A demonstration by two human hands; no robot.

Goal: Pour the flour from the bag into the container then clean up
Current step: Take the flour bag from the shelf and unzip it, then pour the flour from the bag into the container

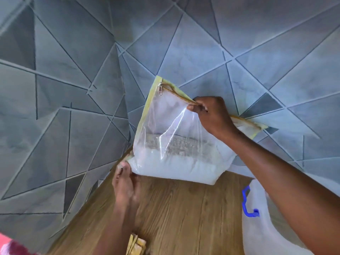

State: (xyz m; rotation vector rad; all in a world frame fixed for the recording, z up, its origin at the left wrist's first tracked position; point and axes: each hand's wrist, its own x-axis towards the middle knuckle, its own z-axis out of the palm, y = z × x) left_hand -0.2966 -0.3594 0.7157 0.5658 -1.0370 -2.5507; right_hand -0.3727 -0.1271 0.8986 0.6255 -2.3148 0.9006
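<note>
Nearest, at the bottom edge: a small yellow object (137, 244), blurred, lying on the wooden bench (184, 218). To the right, a translucent white container (257, 227) with a blue latch (248, 204), partly hidden under the right forearm.

Above the bench, held in the air: a clear zip bag (176, 137) with yellow trim, flour (174, 168) settled in its lower part. Left hand (125, 183) reaching up from below, fingers pinching the bag's bottom left corner. Right hand (211, 115) reaching in from the right across the container, thumb and fingers pinching the bag's top edge near the zip line. Metal zip pull (160, 90) hanging at the far upper left corner; top edge looks gaping along part of its length, though how far cannot be told.

Behind and below: grey floor (73, 70) with a pattern of triangles.

Step in hand, judged: lifting and aiming the bag for pouring. Best done by bringing the mouth right over the container before tilting, keeping the top grip firm so the opening stays narrow, then raising the bottom corner slowly so flour slides instead of dumping. Risk: thin plastic sagging and spilling onto the bench.
</note>
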